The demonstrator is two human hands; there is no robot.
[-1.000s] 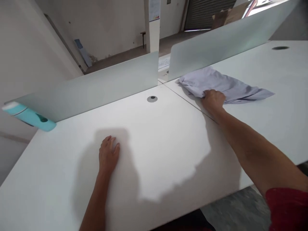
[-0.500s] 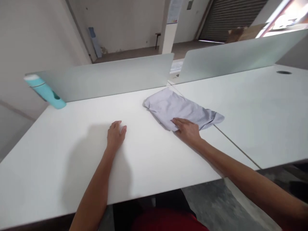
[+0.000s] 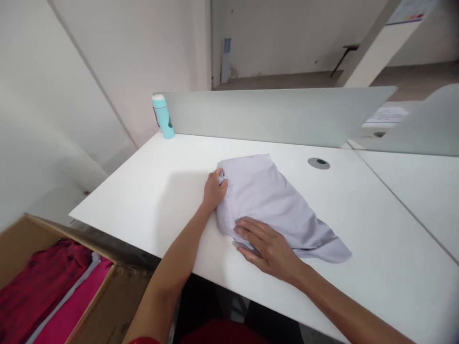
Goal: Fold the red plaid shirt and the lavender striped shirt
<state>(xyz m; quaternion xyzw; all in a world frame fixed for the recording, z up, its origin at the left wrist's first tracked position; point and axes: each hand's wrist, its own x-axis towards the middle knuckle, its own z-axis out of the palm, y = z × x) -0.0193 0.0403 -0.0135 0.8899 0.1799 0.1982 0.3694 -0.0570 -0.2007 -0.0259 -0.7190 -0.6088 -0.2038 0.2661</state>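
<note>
From my end of the feed, I have the finely striped lavender cloth (image 3: 272,196) lying on the white desk (image 3: 373,224), in front of me and near the desk's front edge, broad and folded at its left end and tapering to a rumpled point on the right. My left hand (image 3: 214,191) is at the cloth's left edge, pinching a bit of the fabric between thumb and curled fingers. My right hand (image 3: 268,246) lies over the near edge, palm down, its fingers stretched out close together on the fabric and the thumb standing apart below them. Beyond the cloth, to its right, a grey cable grommet (image 3: 319,163) is set into the desktop, and a frosted divider (image 3: 265,117) runs along the back. A turquoise bottle (image 3: 164,117) with a white top stands upright in the far left corner, just beside the divider's end. Low on my left, apart from the cloth, an open cardboard box (image 3: 116,296) holds a dark-patterned red fabric (image 3: 46,272) and a bright pink fabric (image 3: 79,303), with a pale grey strip (image 3: 62,297) between them.
</note>
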